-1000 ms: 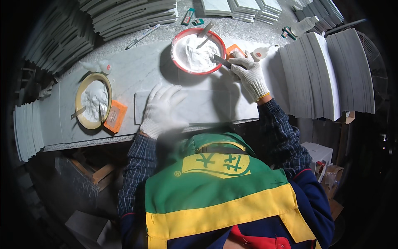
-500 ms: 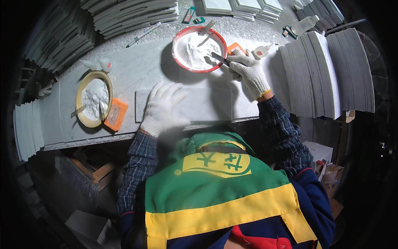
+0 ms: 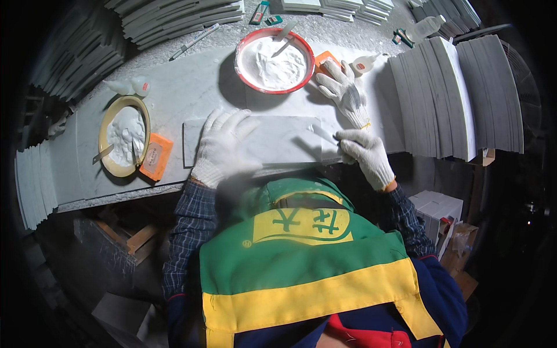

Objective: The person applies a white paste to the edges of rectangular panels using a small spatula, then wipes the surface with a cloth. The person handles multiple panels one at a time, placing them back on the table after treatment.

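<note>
My left hand [image 3: 226, 142], in a white knit glove, lies flat on the left part of a thin marble slab [image 3: 278, 136], fingers stretched. In my gloved right hand [image 3: 369, 155] is a putty knife [image 3: 323, 134], gripped near the slab's right end. White paste coats its blade. Beyond the slab stands a red-rimmed bowl [image 3: 238, 61] of white paste [image 3: 278, 65], with a scraper [image 3: 284, 32] standing in it. A white glove [image 3: 346, 93], apparently loose, lies between this bowl and my right hand, against an orange box [image 3: 328, 61].
At left are a yellowish bowl [image 3: 104, 124] of white paste and another orange box [image 3: 156, 156]. Grey tile stacks [image 3: 432, 101] stand upright at right; more tiles [image 3: 180, 20] are piled at the back. A small bottle [image 3: 365, 64] and a marker [image 3: 194, 42] lie on the table.
My right hand has drawn back from the red-rimmed bowl toward the slab's right end with the putty knife, uncovering the white glove. My left hand stays flat on the slab.
</note>
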A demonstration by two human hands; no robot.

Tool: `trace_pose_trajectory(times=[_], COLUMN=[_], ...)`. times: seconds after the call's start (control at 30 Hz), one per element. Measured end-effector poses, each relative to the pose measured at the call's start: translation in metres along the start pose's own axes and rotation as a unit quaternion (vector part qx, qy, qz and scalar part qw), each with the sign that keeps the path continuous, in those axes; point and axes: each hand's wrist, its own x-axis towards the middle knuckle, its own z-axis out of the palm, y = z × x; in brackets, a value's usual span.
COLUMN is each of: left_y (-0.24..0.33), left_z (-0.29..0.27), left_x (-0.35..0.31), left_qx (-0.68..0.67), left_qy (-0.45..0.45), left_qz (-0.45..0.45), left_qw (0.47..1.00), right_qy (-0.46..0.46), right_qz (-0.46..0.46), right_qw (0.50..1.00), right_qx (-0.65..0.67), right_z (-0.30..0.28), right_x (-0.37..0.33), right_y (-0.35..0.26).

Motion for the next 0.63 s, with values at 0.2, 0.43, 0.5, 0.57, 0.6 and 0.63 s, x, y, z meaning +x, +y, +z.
trace_pose_trajectory(times=[0.2,0.43,0.5,0.57,0.6,0.63], left_y=[0.001,0.002,0.002,0.000,-0.001,-0.002], left_z=[-0.003,0.000,-0.001,0.000,0.000,0.001], left_x=[0.002,0.003,0.000,0.000,0.000,0.001], left_qx=[0.011,0.024,0.033,0.028,0.022,0.014], left_qy=[-0.012,-0.004,-0.018,-0.028,-0.026,-0.032], left_qz=[0.007,0.023,0.024,0.018,0.020,0.012], left_qw=[1.000,0.999,0.999,0.999,0.999,0.999], right_qy=[-0.019,0.044,0.070,0.091,0.101,0.112], right_qz=[-0.061,-0.309,-0.359,-0.366,-0.349,-0.332], right_qw=[0.995,0.884,0.849,0.845,0.859,0.872], right_qx=[-0.075,-0.347,-0.381,-0.380,-0.362,-0.343], right_z=[0.008,0.025,0.024,0.022,0.020,0.017], right_x=[-0.017,-0.021,-0.022,-0.021,-0.021,-0.020], right_y=[0.028,0.030,0.031,0.033,0.034,0.036])
